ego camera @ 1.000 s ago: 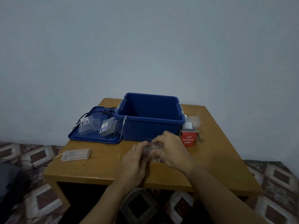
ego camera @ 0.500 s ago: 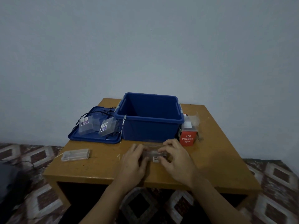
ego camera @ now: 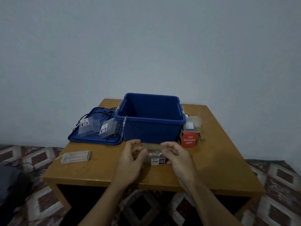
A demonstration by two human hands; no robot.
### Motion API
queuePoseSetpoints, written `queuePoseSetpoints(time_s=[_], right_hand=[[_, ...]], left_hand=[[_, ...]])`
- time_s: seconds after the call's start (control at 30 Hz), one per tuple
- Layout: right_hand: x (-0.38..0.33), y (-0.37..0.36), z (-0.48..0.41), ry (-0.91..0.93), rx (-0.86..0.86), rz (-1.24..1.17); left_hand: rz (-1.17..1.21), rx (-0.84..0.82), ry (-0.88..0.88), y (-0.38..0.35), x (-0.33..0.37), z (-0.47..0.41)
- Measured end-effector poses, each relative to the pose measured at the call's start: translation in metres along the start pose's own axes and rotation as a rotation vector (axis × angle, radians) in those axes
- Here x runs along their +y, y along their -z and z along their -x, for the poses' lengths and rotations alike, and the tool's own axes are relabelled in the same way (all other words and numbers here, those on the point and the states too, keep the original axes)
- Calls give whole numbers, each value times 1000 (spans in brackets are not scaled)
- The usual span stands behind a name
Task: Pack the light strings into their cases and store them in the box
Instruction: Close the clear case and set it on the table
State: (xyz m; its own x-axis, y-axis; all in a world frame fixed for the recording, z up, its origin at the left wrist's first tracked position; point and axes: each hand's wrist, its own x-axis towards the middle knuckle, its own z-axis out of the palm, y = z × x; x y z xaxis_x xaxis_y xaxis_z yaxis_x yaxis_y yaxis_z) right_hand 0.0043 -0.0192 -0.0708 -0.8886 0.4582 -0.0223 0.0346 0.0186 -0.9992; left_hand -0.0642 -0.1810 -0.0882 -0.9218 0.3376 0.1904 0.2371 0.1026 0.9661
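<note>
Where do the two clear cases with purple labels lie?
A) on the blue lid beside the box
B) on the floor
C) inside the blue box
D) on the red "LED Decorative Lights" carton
A: the left case and the right case both lie on the blue lid, which lies flat on the table to the left of the open blue box.

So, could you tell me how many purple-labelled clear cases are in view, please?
3 cases: two on the blue lid, one between the hands; the box could hide more.
</note>
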Motion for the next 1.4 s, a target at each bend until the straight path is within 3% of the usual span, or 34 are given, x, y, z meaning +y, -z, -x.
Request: queuePoseSetpoints(time_s=[0.3, 0.93, 1.4], right_hand=[[2, 5, 3, -45, -59, -27], [1, 0, 8, -10, 50, -92], [2, -3, 3, -69, -1, -19]], left_hand=[[56, -73, 83, 10, 2, -2], [119, 19, 81, 2, 6, -1], [135, 50, 126, 2, 4, -5]])
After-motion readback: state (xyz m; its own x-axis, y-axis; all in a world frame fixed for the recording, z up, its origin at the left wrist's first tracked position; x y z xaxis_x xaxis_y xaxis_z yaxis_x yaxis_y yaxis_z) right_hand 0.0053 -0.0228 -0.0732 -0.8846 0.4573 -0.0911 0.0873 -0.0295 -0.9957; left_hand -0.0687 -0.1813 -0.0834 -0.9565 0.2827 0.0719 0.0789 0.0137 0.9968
